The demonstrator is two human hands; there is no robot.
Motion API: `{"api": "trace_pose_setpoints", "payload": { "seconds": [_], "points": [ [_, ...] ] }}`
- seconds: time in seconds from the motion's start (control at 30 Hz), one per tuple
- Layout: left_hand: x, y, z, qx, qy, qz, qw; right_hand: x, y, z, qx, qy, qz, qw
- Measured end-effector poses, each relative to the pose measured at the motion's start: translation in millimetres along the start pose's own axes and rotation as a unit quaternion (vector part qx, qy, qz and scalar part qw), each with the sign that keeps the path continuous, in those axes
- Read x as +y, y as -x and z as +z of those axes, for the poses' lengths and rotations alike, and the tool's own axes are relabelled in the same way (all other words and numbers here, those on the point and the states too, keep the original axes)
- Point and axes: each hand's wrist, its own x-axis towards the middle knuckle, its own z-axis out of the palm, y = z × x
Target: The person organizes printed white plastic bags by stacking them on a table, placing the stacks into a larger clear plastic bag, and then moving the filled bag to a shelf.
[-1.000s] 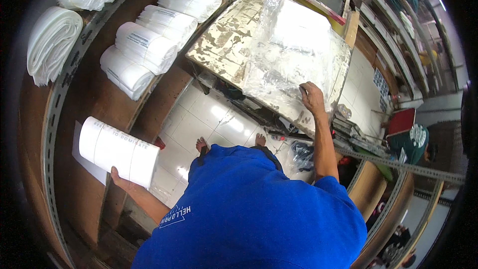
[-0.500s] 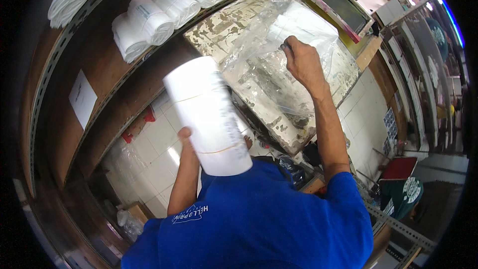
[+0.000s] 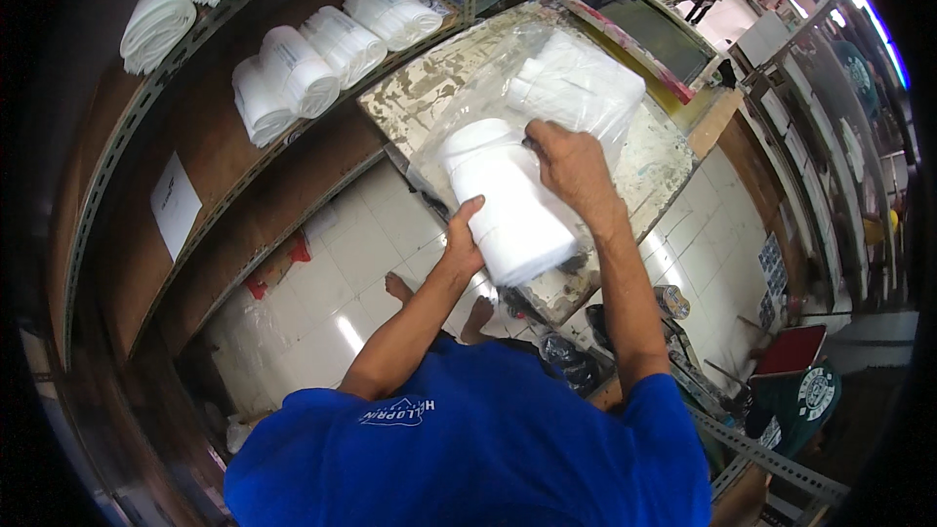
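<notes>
A thick white rolled bundle [image 3: 509,203] is gripped from its left side by my left hand [image 3: 465,236], thumb on top. Its far end lies over the near part of a clear plastic bag [image 3: 439,137] on the paint-flecked table [image 3: 405,88]. Inside that bag is another white folded bundle [image 3: 581,83]. My right hand [image 3: 574,171] is closed in a pinch at the bag's mouth, just right of the held roll; the pinched film is hard to make out.
Several white rolls [image 3: 298,68] sit on the shelf [image 3: 210,117] at the left, with more on the level above. A framed printing screen [image 3: 644,34] rests at the table's far right. A round can [image 3: 672,303] stands on the tiled floor.
My left hand has carried the white roll right and forward over the table, onto the bag. My right hand has come slightly nearer to me and left, still pinched.
</notes>
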Motion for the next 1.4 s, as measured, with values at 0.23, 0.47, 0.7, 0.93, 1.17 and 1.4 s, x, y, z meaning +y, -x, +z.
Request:
{"api": "trace_pose_setpoints", "payload": {
  "seconds": [0.23, 0.47, 0.7, 0.93, 1.17, 1.4],
  "points": [
    [-25, -95, 24, 0.031, 0.112, 0.065, 0.991, -8, 21, 9, 0.011, 0.004, 0.031, 0.999],
    [-76, -137, -6, -0.104, 0.124, 0.046, 0.986, -23, 10, 19, 0.020, -0.023, 0.056, 0.998],
    [-78, -128, 3, -0.060, 0.068, 0.006, 0.996, -21, 15, 41, -0.050, -0.025, 0.049, 0.997],
    [-57, -129, 5, -0.051, -0.058, -0.039, 0.996, -28, 16, 31, -0.088, -0.075, 0.115, 0.987],
    [3, -81, 6, -0.116, -0.605, -0.032, 0.787, -38, 22, 45, -0.114, -0.043, 0.154, 0.981],
    [123, -5, -15, -0.007, -0.658, 0.587, 0.472, -57, 36, 30, 0.000, -0.036, 0.218, 0.975]
  ]
}}
